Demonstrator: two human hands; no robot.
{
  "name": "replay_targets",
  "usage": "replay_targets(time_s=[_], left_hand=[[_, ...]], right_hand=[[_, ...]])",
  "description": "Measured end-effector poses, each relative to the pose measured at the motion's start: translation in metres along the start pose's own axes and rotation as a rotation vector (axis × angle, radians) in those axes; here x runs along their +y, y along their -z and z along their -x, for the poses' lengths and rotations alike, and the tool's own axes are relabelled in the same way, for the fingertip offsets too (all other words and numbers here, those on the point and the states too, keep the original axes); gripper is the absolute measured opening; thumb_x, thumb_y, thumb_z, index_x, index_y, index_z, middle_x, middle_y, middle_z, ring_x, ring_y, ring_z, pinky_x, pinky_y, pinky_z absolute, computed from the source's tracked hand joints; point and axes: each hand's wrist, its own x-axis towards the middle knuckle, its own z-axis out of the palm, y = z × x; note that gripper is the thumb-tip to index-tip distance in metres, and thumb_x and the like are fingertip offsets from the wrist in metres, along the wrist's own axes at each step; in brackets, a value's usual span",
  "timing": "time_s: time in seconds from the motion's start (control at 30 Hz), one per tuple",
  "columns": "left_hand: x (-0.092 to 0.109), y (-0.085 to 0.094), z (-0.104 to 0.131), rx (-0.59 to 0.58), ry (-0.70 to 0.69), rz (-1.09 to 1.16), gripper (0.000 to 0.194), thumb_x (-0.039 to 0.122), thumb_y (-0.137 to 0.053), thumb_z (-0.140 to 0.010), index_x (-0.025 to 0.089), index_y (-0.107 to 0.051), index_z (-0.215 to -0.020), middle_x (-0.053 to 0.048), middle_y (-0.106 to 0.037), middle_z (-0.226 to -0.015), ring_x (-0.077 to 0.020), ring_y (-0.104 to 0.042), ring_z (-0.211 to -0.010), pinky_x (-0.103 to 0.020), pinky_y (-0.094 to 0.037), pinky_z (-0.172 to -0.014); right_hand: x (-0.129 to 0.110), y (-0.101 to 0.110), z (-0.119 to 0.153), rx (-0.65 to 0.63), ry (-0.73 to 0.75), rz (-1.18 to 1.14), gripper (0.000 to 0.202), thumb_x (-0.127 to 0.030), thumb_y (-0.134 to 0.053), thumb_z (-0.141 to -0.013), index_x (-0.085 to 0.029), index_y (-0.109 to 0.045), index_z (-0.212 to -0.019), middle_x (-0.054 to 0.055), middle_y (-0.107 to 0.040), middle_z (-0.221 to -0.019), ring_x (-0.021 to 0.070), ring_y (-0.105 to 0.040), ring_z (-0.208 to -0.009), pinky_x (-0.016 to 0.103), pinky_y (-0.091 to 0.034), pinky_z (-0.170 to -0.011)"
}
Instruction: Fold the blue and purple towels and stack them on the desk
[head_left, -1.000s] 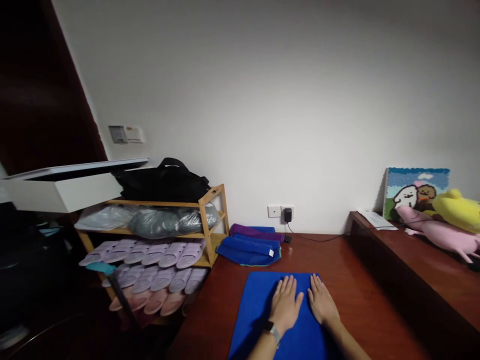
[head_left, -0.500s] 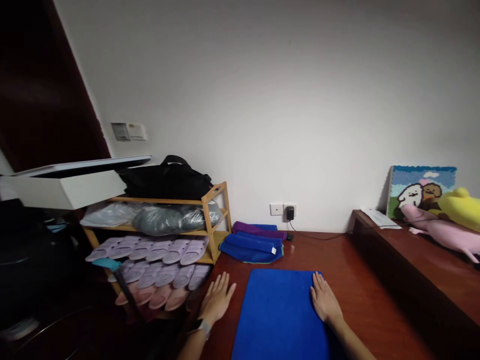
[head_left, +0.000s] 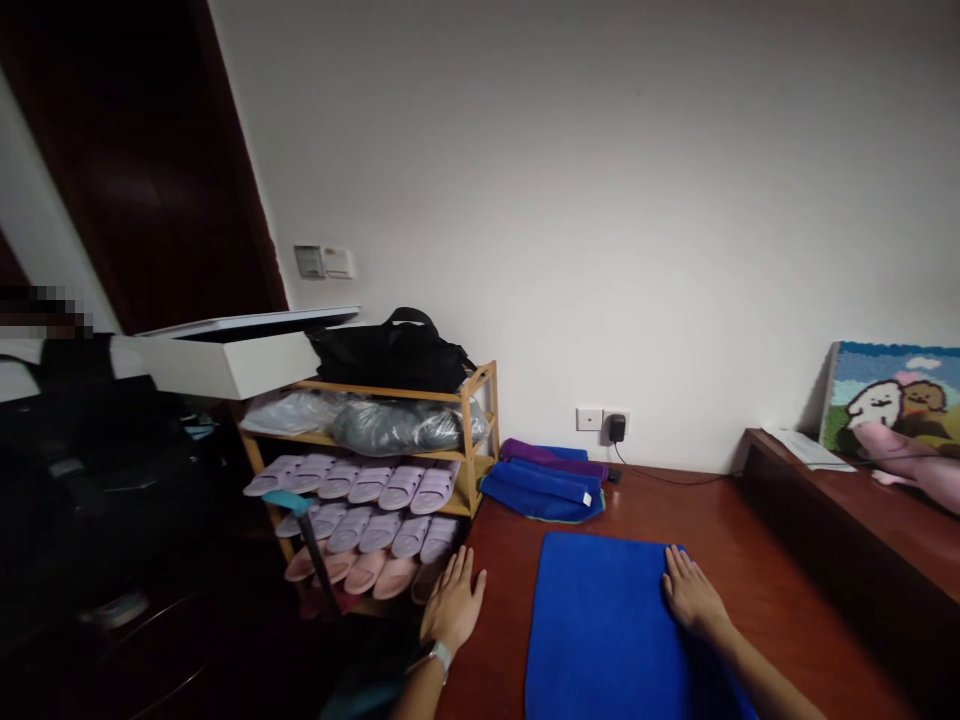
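Observation:
A blue towel [head_left: 604, 625] lies spread flat on the reddish-brown wooden table [head_left: 772, 560] in front of me. My right hand [head_left: 694, 592] rests flat on its far right corner, fingers stretched forward and holding nothing. To the left of the towel, apart from it, my left hand [head_left: 454, 605] lies at the table's left edge with its fingers extended; a watch is on that wrist. Farther back, against the wall, sits a loose pile of folded blue towels [head_left: 540, 490] with a purple towel [head_left: 551, 460] among them.
A wooden shoe rack [head_left: 480, 450] with several slippers [head_left: 397, 488] stands left, topped by a black bag [head_left: 397, 352] and a white box [head_left: 255, 365]. A black plug [head_left: 616, 428] with a cord is in the wall socket. A raised ledge at right bears a pink plush toy [head_left: 911, 460].
My view has turned left, so the scene sits farther right, and a person is partly visible at the far left. Both hands keep about the same places on the table and towel.

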Motion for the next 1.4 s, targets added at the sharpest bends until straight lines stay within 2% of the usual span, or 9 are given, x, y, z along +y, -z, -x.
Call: replay_targets(time_s=[0.13, 0.23, 0.3, 0.43, 0.57, 0.7, 0.9, 1.1, 1.4], left_hand=[[0.0, 0.002, 0.001, 0.007, 0.013, 0.035, 0.066, 0.043, -0.028, -0.101, 0.009, -0.038, -0.156, -0.011, -0.031, -0.165, -0.0255, -0.035, -0.151, -0.042, -0.034, -0.12], [0.001, 0.0, 0.001, 0.016, 0.013, 0.047, 0.065, 0.042, -0.028, -0.101, 0.009, -0.039, -0.156, -0.012, -0.032, -0.165, -0.0252, -0.036, -0.15, -0.041, -0.034, -0.12], [0.0, -0.001, 0.0, 0.022, 0.009, 0.047, 0.065, 0.041, -0.029, -0.101, 0.008, -0.039, -0.155, -0.012, -0.032, -0.165, -0.0252, -0.037, -0.15, -0.041, -0.034, -0.12], [-0.003, -0.005, -0.004, 0.025, 0.006, 0.046, 0.064, 0.041, -0.029, -0.1, 0.008, -0.04, -0.155, -0.013, -0.034, -0.164, -0.0257, -0.039, -0.148, -0.041, -0.035, -0.119], [-0.009, -0.013, -0.011, 0.039, -0.013, 0.064, 0.066, 0.041, -0.03, -0.099, 0.007, -0.041, -0.154, -0.013, -0.037, -0.163, -0.026, -0.041, -0.147, -0.042, -0.038, -0.118], [-0.015, -0.024, -0.016, 0.075, -0.031, 0.093, 0.067, 0.044, -0.03, -0.098, 0.009, -0.043, -0.153, -0.012, -0.039, -0.162, -0.0253, -0.043, -0.146, -0.043, -0.04, -0.117], [-0.021, -0.036, -0.019, 0.144, -0.044, 0.109, 0.066, 0.046, -0.032, -0.097, 0.012, -0.046, -0.151, -0.011, -0.043, -0.16, -0.0257, -0.046, -0.144, -0.044, -0.038, -0.119], [-0.023, -0.039, -0.02, 0.152, -0.077, 0.09, 0.065, 0.046, -0.032, -0.097, 0.013, -0.047, -0.151, -0.01, -0.047, -0.158, -0.0247, -0.041, -0.147, -0.042, -0.035, -0.121], [-0.029, -0.043, -0.021, 0.137, -0.106, 0.123, 0.062, 0.044, -0.033, -0.099, 0.013, -0.045, -0.152, -0.01, -0.045, -0.16, -0.0228, -0.038, -0.149, -0.042, -0.031, -0.124]], right_hand=[[-0.06, 0.01, 0.047, 0.164, 0.058, -0.05, 0.06, -0.032, -0.033, -0.098, -0.019, -0.04, -0.157, 0.008, -0.038, -0.161, 0.029, -0.03, -0.152, 0.05, -0.022, -0.125], [-0.101, -0.008, 0.093, 0.159, 0.096, -0.169, 0.057, -0.054, -0.028, -0.101, -0.038, -0.043, -0.153, -0.005, -0.036, -0.162, 0.0291, -0.028, -0.152, 0.057, -0.024, -0.123], [-0.112, -0.023, 0.115, 0.114, 0.06, -0.209, 0.062, -0.066, -0.028, -0.098, -0.042, -0.038, -0.155, -0.007, -0.031, -0.163, 0.0316, -0.025, -0.153, 0.062, -0.022, -0.123], [-0.097, -0.033, 0.132, 0.076, 0.043, -0.25, 0.069, -0.076, -0.029, -0.094, -0.044, -0.032, -0.155, -0.008, -0.029, -0.163, 0.0325, -0.024, -0.153, 0.064, -0.019, -0.124], [-0.048, -0.031, 0.129, 0.071, 0.002, -0.233, 0.068, -0.076, -0.028, -0.094, -0.046, -0.03, -0.155, -0.01, -0.028, -0.164, 0.0299, -0.022, -0.154, 0.062, -0.017, -0.125], [0.021, -0.035, 0.106, 0.106, -0.086, -0.175, 0.068, -0.073, -0.03, -0.095, -0.045, -0.027, -0.157, -0.009, -0.025, -0.165, 0.0281, -0.019, -0.155, 0.06, -0.014, -0.125], [0.104, -0.032, 0.029, 0.072, -0.084, -0.112, 0.068, -0.07, -0.031, -0.096, -0.044, -0.026, -0.158, -0.008, -0.026, -0.166, 0.0263, -0.016, -0.156, 0.056, -0.013, -0.125], [0.129, -0.024, -0.039, 0.03, -0.029, -0.061, 0.065, -0.068, -0.028, -0.099, -0.044, -0.023, -0.159, -0.006, -0.023, -0.168, 0.0247, -0.013, -0.156, 0.054, -0.011, -0.125], [0.159, -0.025, -0.107, -0.009, -0.053, -0.003, 0.063, -0.063, -0.026, -0.101, -0.043, -0.019, -0.16, -0.005, -0.019, -0.169, 0.0241, -0.013, -0.156, 0.053, -0.013, -0.124]])
